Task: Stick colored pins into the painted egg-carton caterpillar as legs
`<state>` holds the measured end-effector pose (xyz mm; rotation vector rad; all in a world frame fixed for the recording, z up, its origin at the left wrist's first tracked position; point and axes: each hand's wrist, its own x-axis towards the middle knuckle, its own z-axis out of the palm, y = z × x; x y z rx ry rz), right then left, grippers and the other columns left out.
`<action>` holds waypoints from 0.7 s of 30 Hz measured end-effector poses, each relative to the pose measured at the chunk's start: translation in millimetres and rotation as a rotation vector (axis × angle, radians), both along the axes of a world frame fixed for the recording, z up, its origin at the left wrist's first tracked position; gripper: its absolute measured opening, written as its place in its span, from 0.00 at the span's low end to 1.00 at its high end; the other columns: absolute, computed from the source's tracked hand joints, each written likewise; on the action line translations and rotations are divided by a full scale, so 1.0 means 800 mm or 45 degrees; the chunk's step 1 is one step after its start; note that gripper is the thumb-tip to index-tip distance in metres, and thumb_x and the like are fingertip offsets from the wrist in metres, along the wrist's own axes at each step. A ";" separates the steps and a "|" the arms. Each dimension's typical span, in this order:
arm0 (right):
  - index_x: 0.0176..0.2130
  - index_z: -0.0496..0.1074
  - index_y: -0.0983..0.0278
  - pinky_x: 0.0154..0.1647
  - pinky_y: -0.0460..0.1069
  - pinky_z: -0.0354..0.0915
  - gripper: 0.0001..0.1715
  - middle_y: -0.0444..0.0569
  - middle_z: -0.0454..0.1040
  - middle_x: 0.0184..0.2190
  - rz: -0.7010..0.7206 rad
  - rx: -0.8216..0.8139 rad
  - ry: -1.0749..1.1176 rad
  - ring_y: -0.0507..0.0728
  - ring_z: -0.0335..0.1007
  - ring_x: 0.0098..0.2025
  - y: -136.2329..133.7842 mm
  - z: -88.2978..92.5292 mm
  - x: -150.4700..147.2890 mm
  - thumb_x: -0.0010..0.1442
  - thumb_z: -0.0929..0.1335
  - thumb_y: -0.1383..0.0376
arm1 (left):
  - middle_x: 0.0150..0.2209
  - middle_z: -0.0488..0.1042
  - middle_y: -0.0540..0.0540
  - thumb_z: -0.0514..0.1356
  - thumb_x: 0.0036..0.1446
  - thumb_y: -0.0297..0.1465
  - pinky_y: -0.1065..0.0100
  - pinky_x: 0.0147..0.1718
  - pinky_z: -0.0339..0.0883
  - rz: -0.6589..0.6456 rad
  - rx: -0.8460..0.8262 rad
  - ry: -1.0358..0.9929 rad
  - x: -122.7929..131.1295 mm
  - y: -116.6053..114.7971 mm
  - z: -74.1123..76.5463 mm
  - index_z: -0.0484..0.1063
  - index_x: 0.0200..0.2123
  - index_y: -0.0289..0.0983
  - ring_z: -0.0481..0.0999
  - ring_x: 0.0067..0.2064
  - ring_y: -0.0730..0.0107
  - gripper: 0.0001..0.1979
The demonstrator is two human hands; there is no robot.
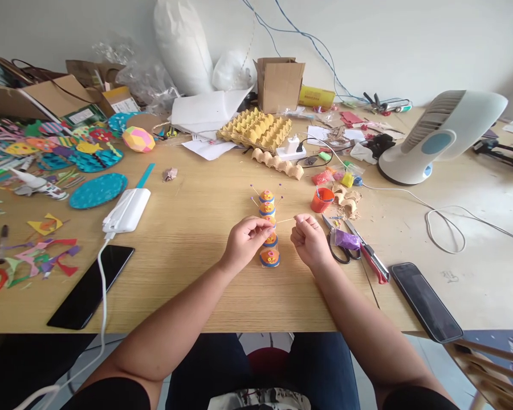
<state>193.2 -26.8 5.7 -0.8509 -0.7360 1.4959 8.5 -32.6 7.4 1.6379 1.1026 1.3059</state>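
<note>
**A:** What is laid out, from the biggest thing down?

**B:** A wooden table [196, 239] is seen, crowded along its far edge. A white desk fan [442, 134] is stood at 2 o'clock from the hands, with its cable trailed over the bare wood. A black phone [425, 302] is laid at 4 o'clock, close to the table's edge. Scissors [340, 246] are laid at 3 o'clock, just beside the right hand [310, 242].

**A:** And between the hands?

**B:** A caterpillar figure [268, 259] of painted cups is set at the middle, run from 12 to 6 o'clock. The left hand [244, 242] is pinched shut against a middle cup; whether the cup or the stick's end is gripped cannot be told. The right hand is closed on a thin stick [286, 220], which is pointed at the figure from 3 o'clock.

**A:** What could go wrong?

**B:** The figure could be shoved out of line or tipped if the stick is pushed hard, since only one cup seems to be steadied. The stick, being so slender, could be bent or snapped. The pins [252, 199] stood in the 12 o'clock cups could be knocked by a knuckle.
</note>
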 end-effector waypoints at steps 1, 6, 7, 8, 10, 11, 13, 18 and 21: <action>0.31 0.65 0.59 0.19 0.45 0.39 0.20 0.32 0.44 0.16 0.014 0.006 0.004 0.46 0.36 0.18 -0.001 0.000 -0.001 0.51 0.77 0.55 | 0.37 0.77 0.45 0.65 0.60 0.39 0.67 0.35 0.68 -0.005 0.011 0.006 0.000 0.000 0.000 0.79 0.37 0.39 0.74 0.36 0.69 0.09; 0.31 0.67 0.60 0.20 0.45 0.39 0.19 0.32 0.45 0.16 0.050 0.025 0.006 0.46 0.37 0.18 -0.004 0.002 -0.007 0.51 0.77 0.55 | 0.35 0.76 0.46 0.66 0.58 0.38 0.68 0.32 0.66 -0.008 0.013 -0.020 0.001 -0.002 0.000 0.79 0.35 0.39 0.72 0.33 0.71 0.08; 0.31 0.67 0.60 0.20 0.45 0.39 0.19 0.32 0.45 0.16 0.052 0.028 0.000 0.46 0.37 0.18 -0.004 0.003 -0.008 0.51 0.77 0.55 | 0.35 0.76 0.47 0.66 0.58 0.38 0.68 0.32 0.65 -0.003 0.016 -0.022 0.002 -0.003 0.000 0.79 0.35 0.39 0.72 0.33 0.71 0.09; 0.31 0.67 0.60 0.20 0.45 0.39 0.19 0.32 0.46 0.16 0.051 0.030 -0.004 0.46 0.37 0.18 -0.005 0.004 -0.009 0.51 0.77 0.55 | 0.34 0.76 0.47 0.66 0.58 0.39 0.68 0.31 0.65 0.003 0.022 -0.021 0.002 -0.003 0.000 0.79 0.34 0.39 0.71 0.32 0.71 0.09; 0.30 0.67 0.60 0.20 0.45 0.39 0.19 0.32 0.46 0.16 0.051 0.034 -0.003 0.46 0.38 0.18 -0.005 0.005 -0.010 0.50 0.77 0.55 | 0.33 0.75 0.47 0.66 0.59 0.38 0.68 0.31 0.64 0.016 0.038 -0.016 0.002 -0.004 0.002 0.78 0.33 0.38 0.70 0.32 0.72 0.09; 0.30 0.68 0.60 0.20 0.45 0.39 0.19 0.32 0.46 0.16 0.053 0.036 0.002 0.46 0.38 0.18 -0.006 0.005 -0.010 0.50 0.77 0.56 | 0.32 0.74 0.47 0.66 0.59 0.38 0.68 0.31 0.64 0.020 0.045 -0.011 0.002 -0.004 0.003 0.77 0.32 0.38 0.70 0.31 0.72 0.09; 0.30 0.68 0.61 0.20 0.45 0.39 0.18 0.32 0.47 0.16 0.062 0.037 0.018 0.46 0.38 0.18 -0.006 0.005 -0.011 0.50 0.77 0.56 | 0.31 0.73 0.48 0.65 0.59 0.36 0.69 0.30 0.63 0.027 0.067 -0.005 0.002 -0.004 0.005 0.77 0.32 0.38 0.69 0.31 0.72 0.08; 0.27 0.67 0.62 0.20 0.45 0.38 0.20 0.32 0.48 0.15 0.081 0.023 0.053 0.45 0.38 0.18 -0.006 0.002 -0.009 0.50 0.78 0.57 | 0.30 0.73 0.49 0.65 0.59 0.34 0.70 0.29 0.61 0.018 0.127 -0.006 0.003 -0.004 0.009 0.76 0.31 0.38 0.67 0.30 0.74 0.06; 0.26 0.64 0.62 0.20 0.45 0.38 0.23 0.32 0.46 0.16 0.106 0.012 0.080 0.45 0.37 0.18 -0.005 0.001 -0.007 0.50 0.78 0.57 | 0.30 0.74 0.49 0.66 0.58 0.32 0.71 0.29 0.61 0.028 0.151 -0.011 0.002 -0.004 0.010 0.77 0.30 0.37 0.68 0.30 0.74 0.06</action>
